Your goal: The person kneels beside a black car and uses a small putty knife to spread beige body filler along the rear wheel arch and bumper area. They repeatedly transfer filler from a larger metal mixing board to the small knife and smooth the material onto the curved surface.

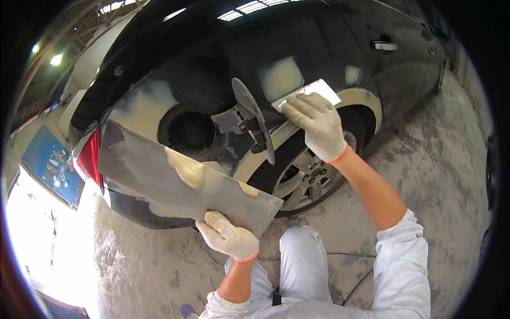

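My gloved left hand (227,239) grips the lower edge of a long grey mixing board (133,159), which carries blobs of cream filler (183,169). My gloved right hand (314,123) holds a pale flat spreader (324,90) at the car's dark rear side panel (324,42), just below a cream patch (280,80) and near the cream-coated wheel arch (372,99). Left of that hand, the fuel flap (249,114) stands open beside the round dark filler recess (186,127). The board partly hides the lower panel.
The rear wheel (308,178) is below my right hand, with the red tail light (90,154) at left and a door handle (383,45) at upper right. A hose (350,254) lies on the concrete floor (133,266). A blue board (50,165) stands at far left.
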The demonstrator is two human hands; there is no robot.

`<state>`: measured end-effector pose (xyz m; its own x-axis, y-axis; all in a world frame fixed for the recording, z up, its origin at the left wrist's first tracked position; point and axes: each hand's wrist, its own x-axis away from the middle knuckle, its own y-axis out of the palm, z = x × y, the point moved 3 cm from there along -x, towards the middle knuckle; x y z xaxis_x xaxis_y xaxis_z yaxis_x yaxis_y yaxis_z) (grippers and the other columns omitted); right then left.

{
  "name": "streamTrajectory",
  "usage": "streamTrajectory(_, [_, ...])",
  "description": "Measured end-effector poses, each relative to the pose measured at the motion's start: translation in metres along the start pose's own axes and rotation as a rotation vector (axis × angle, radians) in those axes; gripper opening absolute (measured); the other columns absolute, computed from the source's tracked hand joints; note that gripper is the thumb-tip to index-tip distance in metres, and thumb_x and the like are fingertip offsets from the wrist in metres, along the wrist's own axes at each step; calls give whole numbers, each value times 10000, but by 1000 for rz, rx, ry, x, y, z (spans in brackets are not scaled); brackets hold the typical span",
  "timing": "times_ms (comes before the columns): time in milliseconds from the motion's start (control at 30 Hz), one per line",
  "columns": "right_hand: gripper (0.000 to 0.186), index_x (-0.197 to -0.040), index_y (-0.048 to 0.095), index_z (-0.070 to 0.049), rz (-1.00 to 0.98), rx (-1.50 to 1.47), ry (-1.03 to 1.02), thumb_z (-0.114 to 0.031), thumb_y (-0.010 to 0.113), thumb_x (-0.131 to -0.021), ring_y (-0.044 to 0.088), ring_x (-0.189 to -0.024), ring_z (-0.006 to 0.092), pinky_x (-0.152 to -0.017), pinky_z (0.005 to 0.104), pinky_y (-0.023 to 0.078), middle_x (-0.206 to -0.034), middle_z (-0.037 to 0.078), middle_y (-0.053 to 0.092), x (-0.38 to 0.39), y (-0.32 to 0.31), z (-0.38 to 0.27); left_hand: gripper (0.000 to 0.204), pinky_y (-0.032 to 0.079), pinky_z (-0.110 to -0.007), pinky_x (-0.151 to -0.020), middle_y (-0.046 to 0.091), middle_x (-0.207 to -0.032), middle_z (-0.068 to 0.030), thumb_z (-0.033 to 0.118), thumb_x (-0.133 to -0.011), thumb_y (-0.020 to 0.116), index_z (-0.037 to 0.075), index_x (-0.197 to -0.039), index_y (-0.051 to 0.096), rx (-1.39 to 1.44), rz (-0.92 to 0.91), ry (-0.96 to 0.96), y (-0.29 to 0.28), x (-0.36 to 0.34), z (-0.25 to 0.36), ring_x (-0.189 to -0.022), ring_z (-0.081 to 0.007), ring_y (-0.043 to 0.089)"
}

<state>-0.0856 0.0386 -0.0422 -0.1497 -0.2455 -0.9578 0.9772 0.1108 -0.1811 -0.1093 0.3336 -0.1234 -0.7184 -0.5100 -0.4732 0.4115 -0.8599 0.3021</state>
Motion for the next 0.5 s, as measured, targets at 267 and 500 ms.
streamTrajectory(267, [468,-1233,815,-150,112,-20,50,71,710,-834,760,-1192,306,-1034,438,593,-1242,68,821,-45,20,22,345,530,-299,-910,648,-1147,-89,257,-1201,545,-67,-1286,626,-37,-10,19,-8,1,-4,-982,-154,567])
streamTrajectory(500, [359,-1226,819,-143,-25,-30,37,-21,718,-905,767,-1205,283,-1055,458,596,-1242,63,828,24,18,0,365,542,-308,-911,668,-1150,-96,271,-1202,559,-75,-1294,627,-11,-60,9,-2,4,-2,-988,-151,588])
